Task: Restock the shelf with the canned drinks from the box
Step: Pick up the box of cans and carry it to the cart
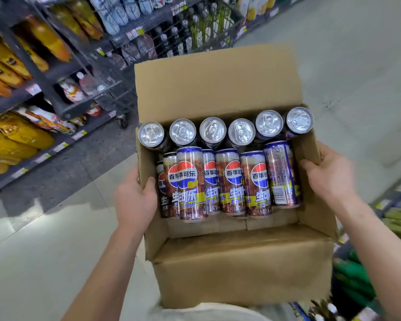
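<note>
An open cardboard box (218, 89) is held in front of me, flaps spread. My left hand (134, 202) grips its left wall and my right hand (329, 174) grips its right wall. Inside, several upright cans (212, 131) stand in a row along the far side, silver tops showing. Several more blue and brown cola cans (229, 181) lie on their sides in front of them, labels up. The near part of the box floor is bare cardboard.
Dark metal shelves (63, 72) with orange and clear drink bottles run along the left. A wire cart (204, 24) stands beyond the box. More shelving with green bottles (357, 274) is at the lower right. Pale tiled floor (44, 262) lies below.
</note>
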The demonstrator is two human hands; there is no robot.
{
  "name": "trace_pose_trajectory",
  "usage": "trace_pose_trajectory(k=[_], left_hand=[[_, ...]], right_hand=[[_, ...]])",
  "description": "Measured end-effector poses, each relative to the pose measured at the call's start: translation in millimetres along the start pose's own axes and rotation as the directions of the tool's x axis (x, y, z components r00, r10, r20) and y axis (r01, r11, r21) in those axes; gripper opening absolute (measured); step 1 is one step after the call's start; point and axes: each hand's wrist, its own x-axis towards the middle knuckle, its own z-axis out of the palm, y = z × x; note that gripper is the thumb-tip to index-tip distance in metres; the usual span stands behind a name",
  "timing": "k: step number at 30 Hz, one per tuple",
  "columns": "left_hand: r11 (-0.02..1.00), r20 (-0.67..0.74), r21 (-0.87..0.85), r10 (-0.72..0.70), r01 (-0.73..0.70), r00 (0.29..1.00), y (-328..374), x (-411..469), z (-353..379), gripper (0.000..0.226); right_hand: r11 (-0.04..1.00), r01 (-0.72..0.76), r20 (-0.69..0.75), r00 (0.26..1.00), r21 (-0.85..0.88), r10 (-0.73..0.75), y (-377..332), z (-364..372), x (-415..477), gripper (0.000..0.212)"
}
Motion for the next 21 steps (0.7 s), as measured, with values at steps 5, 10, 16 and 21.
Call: trace_pose_trajectory(k=[5, 10, 16, 21], left_hand=[[1.0, -0.004, 0.026, -0.017, 0.017, 1.0, 47.9, 33.5, 6.8, 0.033], [0.999, -0.043, 0.039, -0.033, 0.035, 0.999, 88.3, 70.6, 13.7, 0.04], [0.989, -0.099, -0.019, -0.148, 0.147, 0.984, 134.8, 103.1, 26.4, 0.043], [0.977, -0.169, -0.048, -0.211, 0.206, 0.963, 167.3, 122.0, 37.6, 0.033]], right_hand=[[1.0, 0.016, 0.013, 1.0, 0.016, -0.016, -15.3, -22.1, 55.9, 0.036], [0.999, 0.024, 0.056, 0.998, 0.042, -0.026, -32.5, -32.6, 117.8, 0.036], [0.992, 0.126, 0.109, 0.986, 0.007, -0.126, -68.1, -44.4, 207.2, 0.042], [0.959, 0.272, 0.188, 0.949, -0.083, -0.253, -108.8, -61.2, 277.9, 0.031]])
